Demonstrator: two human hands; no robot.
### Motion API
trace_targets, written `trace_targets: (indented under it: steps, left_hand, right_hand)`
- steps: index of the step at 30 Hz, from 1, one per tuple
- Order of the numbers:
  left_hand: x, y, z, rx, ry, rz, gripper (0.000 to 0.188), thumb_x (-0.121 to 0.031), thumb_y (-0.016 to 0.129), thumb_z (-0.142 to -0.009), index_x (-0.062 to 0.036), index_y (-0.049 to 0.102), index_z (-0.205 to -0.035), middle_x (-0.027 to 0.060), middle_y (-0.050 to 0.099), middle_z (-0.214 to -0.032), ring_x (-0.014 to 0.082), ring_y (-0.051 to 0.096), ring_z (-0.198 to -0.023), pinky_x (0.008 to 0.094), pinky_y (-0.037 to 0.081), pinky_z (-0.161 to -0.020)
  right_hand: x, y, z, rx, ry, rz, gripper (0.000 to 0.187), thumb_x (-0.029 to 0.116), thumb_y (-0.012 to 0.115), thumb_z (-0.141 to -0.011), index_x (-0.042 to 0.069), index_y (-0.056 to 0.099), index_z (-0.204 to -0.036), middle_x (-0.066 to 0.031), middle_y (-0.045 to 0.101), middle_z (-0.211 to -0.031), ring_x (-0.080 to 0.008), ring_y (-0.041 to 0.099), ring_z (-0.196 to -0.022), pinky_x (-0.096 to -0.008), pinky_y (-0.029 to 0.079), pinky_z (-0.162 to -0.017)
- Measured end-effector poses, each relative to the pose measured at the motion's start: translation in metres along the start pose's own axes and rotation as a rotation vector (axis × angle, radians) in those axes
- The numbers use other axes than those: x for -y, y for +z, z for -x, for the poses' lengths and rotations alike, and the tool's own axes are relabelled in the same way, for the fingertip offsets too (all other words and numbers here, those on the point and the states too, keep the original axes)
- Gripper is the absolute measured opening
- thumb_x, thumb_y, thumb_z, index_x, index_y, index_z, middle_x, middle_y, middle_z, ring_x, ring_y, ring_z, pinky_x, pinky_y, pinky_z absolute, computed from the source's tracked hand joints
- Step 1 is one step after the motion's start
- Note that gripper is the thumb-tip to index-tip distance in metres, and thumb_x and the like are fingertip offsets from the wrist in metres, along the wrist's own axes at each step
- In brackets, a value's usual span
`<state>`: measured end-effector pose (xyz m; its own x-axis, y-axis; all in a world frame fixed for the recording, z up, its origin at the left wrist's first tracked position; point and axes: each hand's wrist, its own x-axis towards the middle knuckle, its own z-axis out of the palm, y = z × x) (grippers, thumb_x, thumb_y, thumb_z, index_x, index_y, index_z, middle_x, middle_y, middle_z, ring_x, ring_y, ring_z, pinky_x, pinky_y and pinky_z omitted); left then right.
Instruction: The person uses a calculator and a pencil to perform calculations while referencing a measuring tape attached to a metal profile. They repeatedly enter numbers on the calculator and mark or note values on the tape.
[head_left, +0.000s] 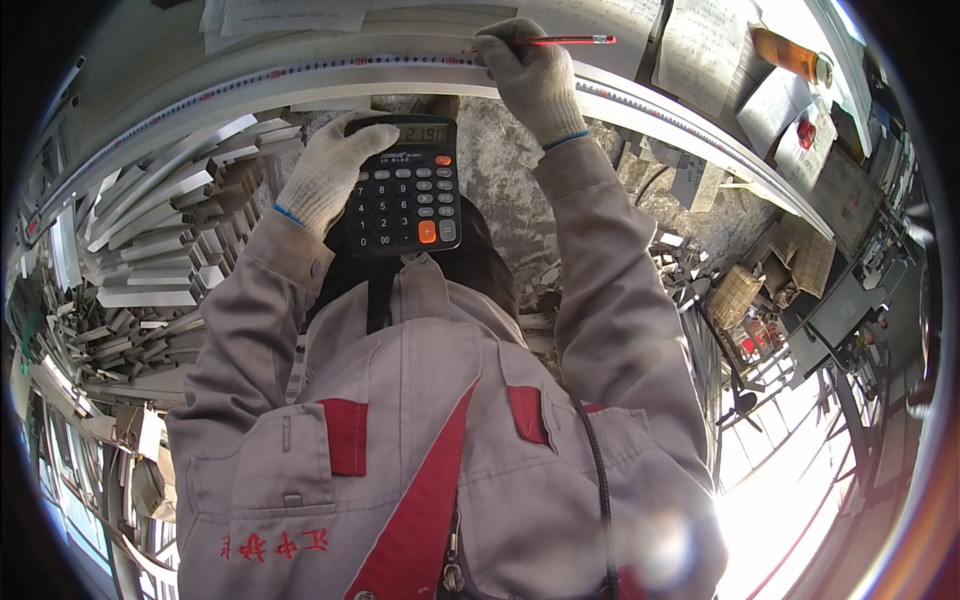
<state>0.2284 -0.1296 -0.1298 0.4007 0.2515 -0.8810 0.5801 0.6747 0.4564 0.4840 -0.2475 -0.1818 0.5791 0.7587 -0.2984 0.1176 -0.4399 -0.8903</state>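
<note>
Two gloved hands are in view. The left hand (335,170) has its grip closed on the left side of a black desk calculator (405,200), thumb across part of the display; the calculator is off the surface (150,50), held between its near edge and the person's torso. The right hand (535,85) has its grip closed on a red pencil (580,40), held roughly level above the measuring scale (361,60) along the near edge. Handwritten sheets (705,45) and an orange cylindrical container (785,52) lie toward the far right corner. Metal profiles (160,240) are stacked below, at left.
</note>
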Motion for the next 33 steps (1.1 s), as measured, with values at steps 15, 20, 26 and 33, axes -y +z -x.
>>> trace_targets:
  steps: [15,20,26,33]
  left_hand:
    - [-0.011,-0.01,0.01,0.034,0.09,0.209,0.037,-0.015,0.078,-0.102,0.002,0.073,-0.134,0.0098,0.079,-0.116,0.0155,0.078,-0.093,0.0293,0.066,-0.083]
    - [-0.025,-0.014,0.026,0.004,0.092,0.225,0.035,-0.013,0.076,-0.104,0.0032,0.07,-0.135,0.012,0.079,-0.113,0.0158,0.079,-0.085,0.0301,0.069,-0.076]
    - [-0.042,-0.018,0.036,-0.073,0.156,0.101,0.035,-0.016,0.079,-0.103,0.0034,0.074,-0.131,0.0106,0.081,-0.112,0.0148,0.079,-0.087,0.0288,0.067,-0.078]
    - [-0.051,-0.02,0.039,-0.08,0.206,-0.007,0.037,-0.019,0.082,-0.101,0.005,0.076,-0.128,0.0098,0.081,-0.11,0.0138,0.077,-0.091,0.0286,0.063,-0.083]
  right_hand:
    - [0.041,-0.02,0.041,-0.088,0.225,-0.34,0.026,0.017,0.07,-0.108,0.003,0.079,-0.128,-0.0105,0.084,-0.102,-0.0148,0.078,-0.089,-0.0299,0.061,-0.077]
    - [0.064,-0.01,0.117,-0.122,0.135,-0.336,0.019,0.004,0.065,-0.109,0.002,0.078,-0.123,-0.0114,0.083,-0.11,-0.0166,0.079,-0.099,-0.0326,0.063,-0.087]
    - [0.088,0.017,0.171,-0.143,-0.121,-0.073,0.019,-0.005,0.074,-0.098,0.008,0.08,-0.11,-0.0136,0.081,-0.112,-0.0283,0.077,-0.119,-0.0391,0.062,-0.1]
    - [0.113,0.034,0.173,-0.093,-0.343,0.063,0.024,-0.015,0.074,-0.092,0.006,0.075,-0.104,-0.011,0.082,-0.107,-0.032,0.074,-0.122,-0.0435,0.062,-0.101]
